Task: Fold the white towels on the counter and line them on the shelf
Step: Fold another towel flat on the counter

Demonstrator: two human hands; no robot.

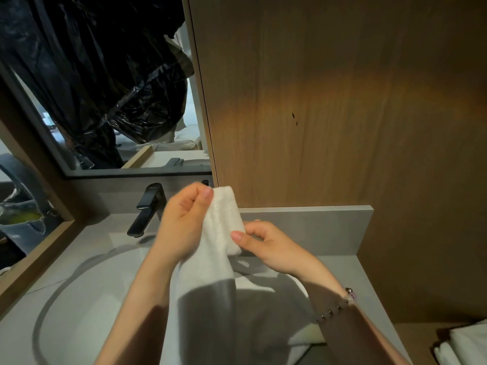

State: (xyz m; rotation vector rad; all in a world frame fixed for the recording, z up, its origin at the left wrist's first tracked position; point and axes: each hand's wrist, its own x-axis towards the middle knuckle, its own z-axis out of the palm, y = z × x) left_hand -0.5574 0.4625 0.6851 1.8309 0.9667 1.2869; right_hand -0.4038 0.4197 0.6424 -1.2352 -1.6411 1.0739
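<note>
A white towel (216, 259) hangs lengthwise above the sink, folded into a narrow strip. My left hand (181, 222) pinches its top edge between thumb and fingers. My right hand (266, 243) pinches the towel's right edge a little lower, fingers curled around the fold. The towel's lower part drops between my forearms into shadow. More white towels (466, 346) lie at the bottom right on a lower wooden surface, partly cut off by the frame edge.
A round white sink (87, 293) is set in the grey counter (369, 280) below my arms. A black faucet (147, 209) stands behind it. A mirror (105, 88) lies at the left, a wooden wall panel (342, 101) straight ahead.
</note>
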